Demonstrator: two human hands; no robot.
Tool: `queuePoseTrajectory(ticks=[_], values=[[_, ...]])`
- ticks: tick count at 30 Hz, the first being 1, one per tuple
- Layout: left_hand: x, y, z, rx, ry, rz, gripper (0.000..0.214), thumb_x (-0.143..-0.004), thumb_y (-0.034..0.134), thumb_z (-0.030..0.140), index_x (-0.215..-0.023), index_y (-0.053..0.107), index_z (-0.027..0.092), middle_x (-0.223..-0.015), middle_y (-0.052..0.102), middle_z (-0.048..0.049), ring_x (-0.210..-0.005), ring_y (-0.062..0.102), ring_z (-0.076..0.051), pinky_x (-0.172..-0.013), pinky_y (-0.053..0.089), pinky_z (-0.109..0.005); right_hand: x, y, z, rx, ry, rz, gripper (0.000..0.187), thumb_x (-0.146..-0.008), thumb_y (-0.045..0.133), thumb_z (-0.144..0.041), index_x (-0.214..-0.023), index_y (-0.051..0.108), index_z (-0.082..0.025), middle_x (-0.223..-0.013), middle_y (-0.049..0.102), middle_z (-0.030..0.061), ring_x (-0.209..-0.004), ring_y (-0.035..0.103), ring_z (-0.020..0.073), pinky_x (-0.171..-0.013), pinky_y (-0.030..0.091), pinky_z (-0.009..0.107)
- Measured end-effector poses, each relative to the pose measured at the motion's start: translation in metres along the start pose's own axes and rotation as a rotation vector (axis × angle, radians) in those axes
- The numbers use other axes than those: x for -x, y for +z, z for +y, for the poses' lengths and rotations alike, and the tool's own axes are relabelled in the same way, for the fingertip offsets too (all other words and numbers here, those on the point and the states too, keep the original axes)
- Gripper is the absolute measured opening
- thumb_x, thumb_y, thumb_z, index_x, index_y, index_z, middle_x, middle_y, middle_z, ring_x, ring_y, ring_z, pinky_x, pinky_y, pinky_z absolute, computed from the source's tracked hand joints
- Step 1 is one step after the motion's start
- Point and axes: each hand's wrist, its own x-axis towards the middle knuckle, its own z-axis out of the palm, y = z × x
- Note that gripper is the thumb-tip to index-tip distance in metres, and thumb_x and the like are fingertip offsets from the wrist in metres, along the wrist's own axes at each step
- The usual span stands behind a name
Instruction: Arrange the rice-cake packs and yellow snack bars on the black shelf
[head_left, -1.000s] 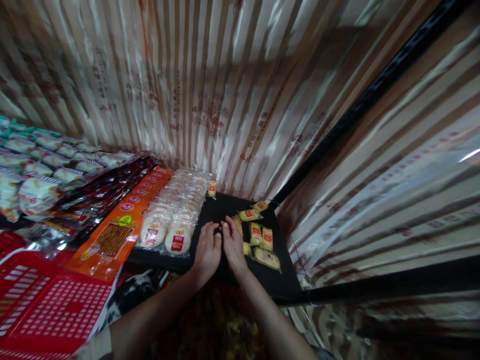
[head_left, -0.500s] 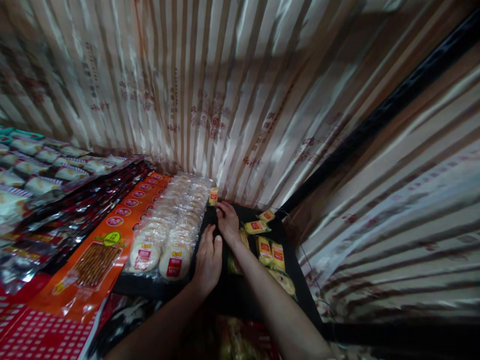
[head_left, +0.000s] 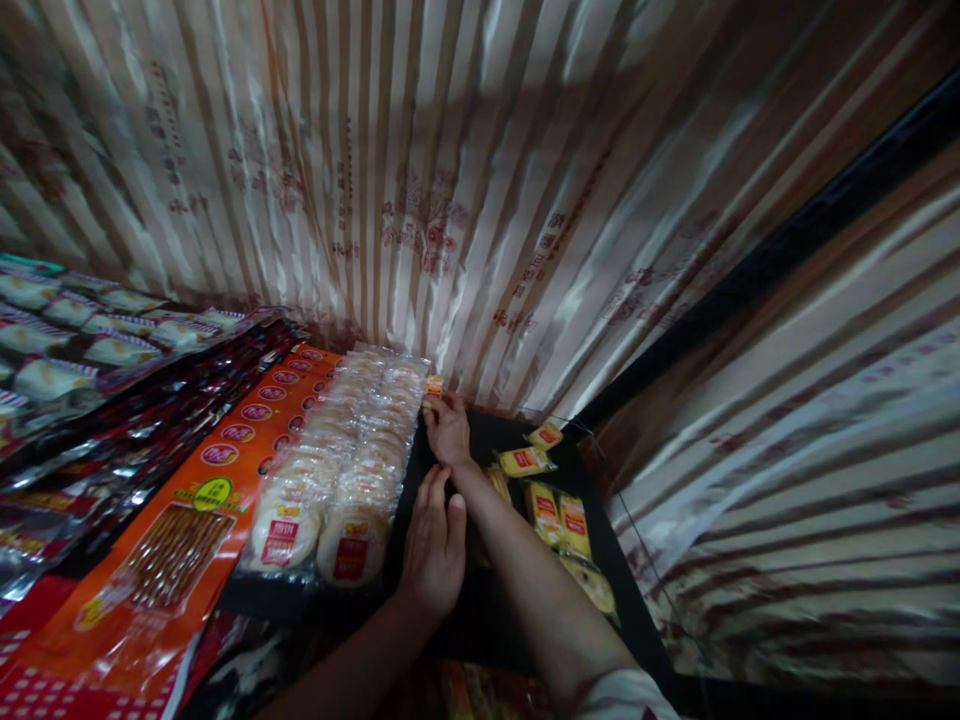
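Fingers of the right hand curl at a yellow packet, pinch unclear, the left hand's together, wrapped crackers alongside.

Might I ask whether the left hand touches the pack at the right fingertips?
Apart: the head view plainly shows the right hand between the left hand and the pack.

A pale, loose sleeve ends high on the otherwise bare right forearm.
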Motion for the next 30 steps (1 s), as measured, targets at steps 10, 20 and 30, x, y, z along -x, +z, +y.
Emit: queuePoseTrajectory(ticks=[10,20,30], values=[[-0.003,0.003,-0.002,-0.008,0.018,-0.001,0.049,-0.091,0.026,0.039,-0.130,0.038,0.012,-0.138,0.041,-0.0146,-0.131,0.034,-0.019,-0.111,0.026,-0.043,-0.005,0.000,0.000,0.018,0.023,0.048,0.032,-0.079,0.051,-0.020,-0.110,0.059,-0.022,-0.112,0.052,0.0095,-0.101,0.051,0.0228,-0.091,0.043,0.037],[-0.005,0.002,0.001,-0.051,0.029,-0.009,0.045,-0.090,0.028,0.033,-0.128,0.040,0.012,-0.136,0.042,-0.0142,-0.130,0.035,-0.020,-0.111,0.027,-0.044,0.000,-0.017,0.001,0.026,-0.020,0.023,0.035,-0.080,0.047,-0.018,-0.114,0.057,-0.021,-0.116,0.053,0.0095,-0.110,0.048,0.0222,-0.097,0.039,0.037],[-0.001,0.001,0.000,-0.248,0.077,-0.071,0.042,-0.079,0.040,0.010,-0.120,0.050,0.009,-0.133,0.046,-0.0145,-0.125,0.041,-0.022,-0.107,0.035,-0.040,0.058,-0.110,0.016,0.009,0.044,0.074,0.031,-0.083,0.044,-0.024,-0.109,0.061,-0.018,-0.107,0.062,0.0090,-0.098,0.058,0.0200,-0.089,0.046,0.037]])
